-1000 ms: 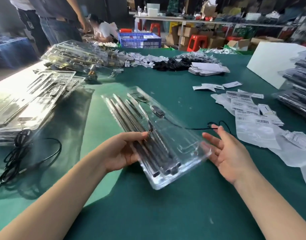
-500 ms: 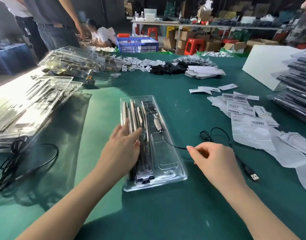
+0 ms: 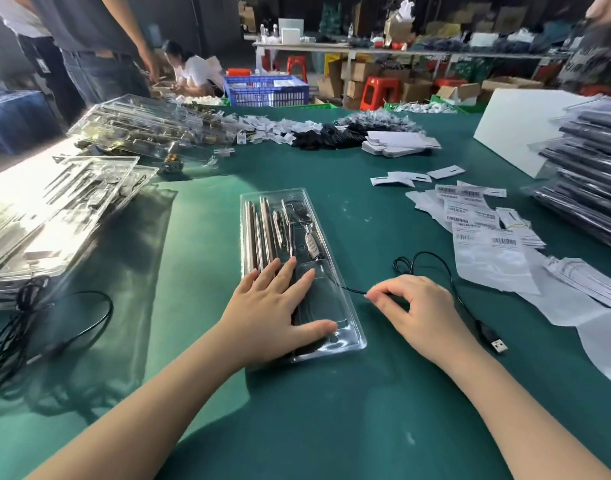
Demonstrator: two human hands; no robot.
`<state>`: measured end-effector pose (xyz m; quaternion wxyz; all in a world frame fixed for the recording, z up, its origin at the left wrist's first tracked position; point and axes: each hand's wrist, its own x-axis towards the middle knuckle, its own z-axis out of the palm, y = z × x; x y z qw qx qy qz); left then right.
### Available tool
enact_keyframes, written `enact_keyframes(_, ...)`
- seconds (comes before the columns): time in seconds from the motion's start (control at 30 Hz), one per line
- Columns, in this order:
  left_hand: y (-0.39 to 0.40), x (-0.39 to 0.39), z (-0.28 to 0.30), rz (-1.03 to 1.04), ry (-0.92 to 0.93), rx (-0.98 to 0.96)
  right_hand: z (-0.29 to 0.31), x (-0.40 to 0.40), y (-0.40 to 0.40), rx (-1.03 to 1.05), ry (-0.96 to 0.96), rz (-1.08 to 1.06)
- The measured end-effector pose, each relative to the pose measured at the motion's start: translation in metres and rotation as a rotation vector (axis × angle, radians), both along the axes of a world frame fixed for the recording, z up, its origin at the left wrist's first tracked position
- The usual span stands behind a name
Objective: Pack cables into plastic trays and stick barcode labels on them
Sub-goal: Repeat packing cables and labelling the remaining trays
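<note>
Left hand [image 3: 276, 310] flat, right hand [image 3: 418, 306] pinching.

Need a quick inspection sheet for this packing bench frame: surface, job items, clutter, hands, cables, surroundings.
Surface: green table, sunlit at left.
Job's things: clear plastic tray lying flat, metal rods inside; barcode labels loose at right.
Clutter: stacked trays left, dark packed stack right, white cards.
Grippers: left hand presses flat on the tray; right hand pinches the cable.
Cables: black cable runs from the tray to a USB plug; spare cable left.
Surroundings: people, blue crate, boxes behind.
</note>
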<state>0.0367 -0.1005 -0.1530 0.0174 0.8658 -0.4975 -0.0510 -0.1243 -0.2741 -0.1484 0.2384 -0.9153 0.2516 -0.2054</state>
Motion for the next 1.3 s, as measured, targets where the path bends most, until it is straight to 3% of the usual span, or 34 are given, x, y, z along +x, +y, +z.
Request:
enact_keyframes(0.1, -0.008, 0.008, 0.0, 0.008, 0.011, -0.008, -0.002, 0.002, -0.004, -0.043, 0.03, -0.045)
enact_keyframes(0.23, -0.029, 0.016, 0.003, 0.034, 0.055, -0.013, 0.004, 0.011, -0.022, -0.132, 0.258, -0.087)
enact_keyframes(0.33, -0.046, 0.027, 0.013, 0.052, 0.061, -0.017, 0.019, 0.012, -0.033, -0.026, 0.248, 0.019)
enact_keyframes(0.43, -0.06, 0.025, 0.027, 0.058, -0.02, 0.036, 0.03, -0.003, -0.054, -0.052, 0.247, -0.199)
enact_keyframes(0.53, -0.076, 0.014, 0.043, 0.046, -0.141, 0.034, 0.035, -0.03, -0.071, -0.116, 0.53, -0.449)
enact_keyframes(0.63, -0.098, -0.001, 0.061, 0.052, -0.269, 0.085, 0.035, -0.045, -0.079, -0.05, 0.617, -0.45)
enact_keyframes(0.7, -0.116, -0.013, 0.068, 0.037, -0.283, -0.021, 0.037, -0.047, -0.08, 0.003, 0.564, -0.438)
enact_keyframes(0.77, -0.135, -0.029, 0.071, -0.02, -0.086, -0.156, 0.041, -0.043, -0.083, 0.039, 0.544, -0.435)
enact_keyframes(0.83, -0.151, -0.045, 0.066, -0.034, 0.165, -0.095, 0.047, -0.036, -0.084, 0.001, 0.656, -0.441)
enact_keyframes(0.93, -0.164, -0.063, 0.048, -0.07, 0.053, -0.011, 0.044, -0.021, -0.091, -0.042, 0.751, -0.419)
enact_keyframes(1.0, -0.165, -0.065, 0.04, -0.057, 0.095, -0.089, 0.042, -0.012, -0.095, 0.002, 0.711, -0.412)
enact_keyframes(1.2, -0.156, -0.047, 0.041, 0.096, 0.572, -0.36, 0.037, 0.003, -0.102, 0.0, 0.345, -0.36)
enact_keyframes(1.3, -0.147, -0.033, 0.054, 0.09, 0.98, -0.619, 0.039, 0.014, -0.096, 0.065, 0.092, -0.279)
